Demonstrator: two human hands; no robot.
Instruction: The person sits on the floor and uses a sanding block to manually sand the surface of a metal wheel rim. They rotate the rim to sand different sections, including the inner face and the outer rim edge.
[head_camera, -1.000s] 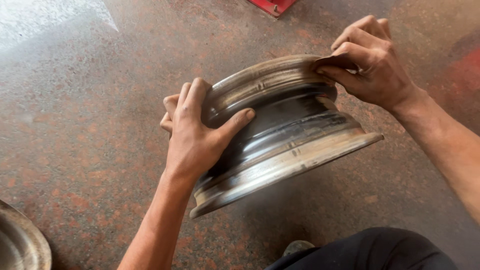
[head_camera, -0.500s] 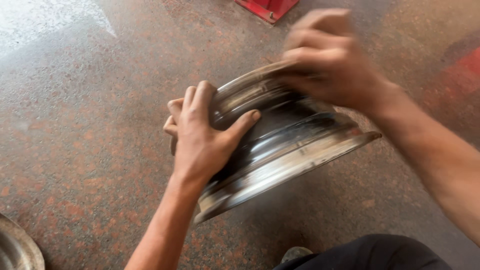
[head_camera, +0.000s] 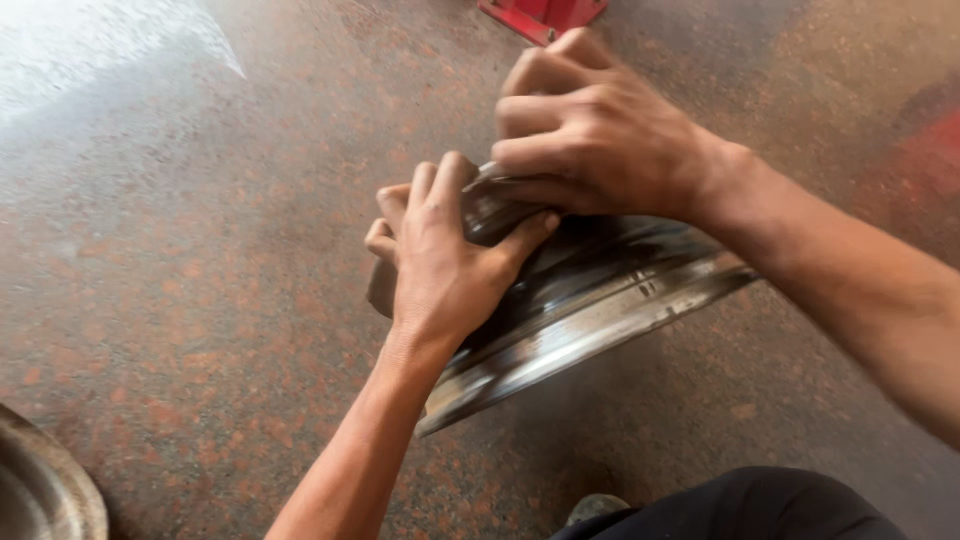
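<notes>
A shiny metal wheel rim (head_camera: 590, 300) stands tilted on its edge on the speckled stone floor. My left hand (head_camera: 445, 255) grips its upper left flange, thumb across the barrel. My right hand (head_camera: 590, 140) presses on the top edge, right next to my left hand, fingers curled over the rim. Something small and dark may be under those fingers, but I cannot tell what it is. The top of the rim is hidden by both hands.
A red object (head_camera: 540, 15) lies on the floor at the top edge. Part of another round metal piece (head_camera: 40, 490) shows at the bottom left corner. My dark trouser leg (head_camera: 740, 505) and a shoe tip (head_camera: 595, 510) are at the bottom.
My right hand has slid leftward along the rim's top edge, from its far right side to just beside my left hand. My left hand keeps its grip; the view has moved closer.
</notes>
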